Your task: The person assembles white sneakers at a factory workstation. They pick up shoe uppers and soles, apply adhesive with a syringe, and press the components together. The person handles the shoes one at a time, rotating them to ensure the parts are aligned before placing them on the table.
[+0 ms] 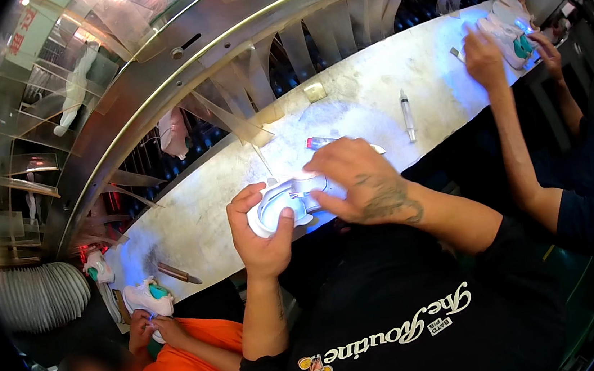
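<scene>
The long pale workbench [346,100] curves from the lower left of the frame to the upper right, with a metal conveyor housing [238,39] arching behind it. At frame centre the person holds a white sneaker [288,204] just above the bench's near edge, sole side tilted up. The left hand [262,236] cups it from below, fingers and thumb closed round the heel end. The right hand [354,179] lies over the toe end, fingers curled down onto it — whether they pinch a small tool I cannot tell.

To do this well, I judge the left grip should stay firm so the shoe does not rock, while the right fingers work along the edge in short, even strokes.

A white pen-like tool [407,114] lies on the bench right of centre, and a small red-tipped tube [321,141] just above the right hand. At upper right a co-worker's hand [483,57] rests by another white sneaker [509,36]; at lower left a person in orange holds a third sneaker [146,299].
</scene>
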The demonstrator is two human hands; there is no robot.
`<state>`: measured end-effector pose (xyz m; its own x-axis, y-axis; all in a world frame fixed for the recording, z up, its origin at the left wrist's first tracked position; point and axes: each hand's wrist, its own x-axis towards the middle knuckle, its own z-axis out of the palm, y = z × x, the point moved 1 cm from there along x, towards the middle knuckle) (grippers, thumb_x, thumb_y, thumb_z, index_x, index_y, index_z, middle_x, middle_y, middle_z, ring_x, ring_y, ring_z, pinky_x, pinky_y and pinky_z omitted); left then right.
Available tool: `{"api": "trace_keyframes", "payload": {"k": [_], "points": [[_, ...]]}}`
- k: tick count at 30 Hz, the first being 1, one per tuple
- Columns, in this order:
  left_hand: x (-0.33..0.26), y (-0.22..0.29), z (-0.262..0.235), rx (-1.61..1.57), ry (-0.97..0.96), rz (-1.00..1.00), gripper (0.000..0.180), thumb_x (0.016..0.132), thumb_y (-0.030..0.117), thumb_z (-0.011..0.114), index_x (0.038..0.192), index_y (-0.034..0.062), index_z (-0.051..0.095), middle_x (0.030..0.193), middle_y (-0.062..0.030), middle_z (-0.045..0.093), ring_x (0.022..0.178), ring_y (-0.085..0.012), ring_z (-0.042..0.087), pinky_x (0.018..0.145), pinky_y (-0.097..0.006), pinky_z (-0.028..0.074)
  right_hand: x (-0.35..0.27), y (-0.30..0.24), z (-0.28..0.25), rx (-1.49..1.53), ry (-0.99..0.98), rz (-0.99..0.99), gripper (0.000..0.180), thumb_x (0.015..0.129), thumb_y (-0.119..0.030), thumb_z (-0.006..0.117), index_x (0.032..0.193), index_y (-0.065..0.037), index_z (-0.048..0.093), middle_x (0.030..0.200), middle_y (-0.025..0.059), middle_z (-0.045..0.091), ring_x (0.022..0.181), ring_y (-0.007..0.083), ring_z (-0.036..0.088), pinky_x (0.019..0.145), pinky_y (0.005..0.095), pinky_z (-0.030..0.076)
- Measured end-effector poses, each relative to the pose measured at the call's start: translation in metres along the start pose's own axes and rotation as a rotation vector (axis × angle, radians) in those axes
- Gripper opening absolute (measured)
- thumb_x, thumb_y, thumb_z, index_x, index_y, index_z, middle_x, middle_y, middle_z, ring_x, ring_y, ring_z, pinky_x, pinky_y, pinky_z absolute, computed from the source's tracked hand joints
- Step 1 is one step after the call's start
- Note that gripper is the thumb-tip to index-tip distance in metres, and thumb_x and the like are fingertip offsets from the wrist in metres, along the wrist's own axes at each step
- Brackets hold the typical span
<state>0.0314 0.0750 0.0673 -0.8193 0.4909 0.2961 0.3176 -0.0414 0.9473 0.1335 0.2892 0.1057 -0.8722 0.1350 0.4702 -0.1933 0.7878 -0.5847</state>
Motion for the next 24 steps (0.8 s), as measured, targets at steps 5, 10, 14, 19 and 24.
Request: {"api": "trace_keyframes", "payload": {"k": [5,10,14,19,24], "points": [[-0.002,0.044,-0.020,0.560,-0.137,0.049,0.026,0.088,-0.001,0.082,0.104,0.0022,0.061,0.123,-0.0187,0.073,0.122,-0.0310,0.065,0.105,-0.043,0.053,-0.016,0.008,0.027,-0.221,-0.204,-0.086,0.028,0.080,-0.019,0.087,0.106,-0.015,0.079,0.106,0.0034,0.075,0.111,0.0248,0.067,0.092,0.0426,0.050],[0.013,0.064,-0.014,0.970,-0.588,0.300,0.025,0.083,0.004,0.081,0.105,0.0025,0.068,0.117,-0.0169,0.067,0.111,-0.0407,0.066,0.093,-0.049,0.055,-0.023,0.006,0.031,-0.062,-0.218,-0.113,0.021,0.080,-0.021,0.089,0.098,-0.015,0.080,0.096,0.0005,0.074,0.117,0.0270,0.066,0.100,0.0457,0.048],[0.007,0.048,-0.010,0.886,-0.713,0.094,0.030,0.089,0.007,0.078,0.119,0.0098,0.076,0.115,-0.0170,0.062,0.102,-0.0394,0.067,0.080,-0.048,0.057,-0.034,0.009,0.036,0.032,-0.288,-0.052,0.020,0.080,-0.019,0.089,0.097,-0.013,0.080,0.098,0.0019,0.074,0.122,0.0300,0.064,0.108,0.0508,0.045],[0.002,0.044,-0.005,0.896,-0.670,0.048,0.024,0.093,0.010,0.078,0.117,0.0116,0.079,0.115,-0.0171,0.062,0.098,-0.0387,0.068,0.077,-0.048,0.057,-0.035,0.009,0.037,-0.007,-0.291,-0.082,0.019,0.082,-0.018,0.088,0.098,-0.012,0.080,0.100,0.0028,0.074,0.125,0.0312,0.061,0.112,0.0560,0.042],[-0.001,0.028,-0.008,0.629,-0.617,-0.113,0.015,0.096,0.012,0.077,0.110,0.0064,0.077,0.114,-0.0183,0.061,0.099,-0.0397,0.067,0.078,-0.048,0.057,-0.033,0.001,0.030,0.048,-0.365,-0.023,0.016,0.086,-0.021,0.085,0.099,-0.011,0.080,0.100,0.0026,0.074,0.130,0.0334,0.058,0.119,0.0659,0.036]]}}
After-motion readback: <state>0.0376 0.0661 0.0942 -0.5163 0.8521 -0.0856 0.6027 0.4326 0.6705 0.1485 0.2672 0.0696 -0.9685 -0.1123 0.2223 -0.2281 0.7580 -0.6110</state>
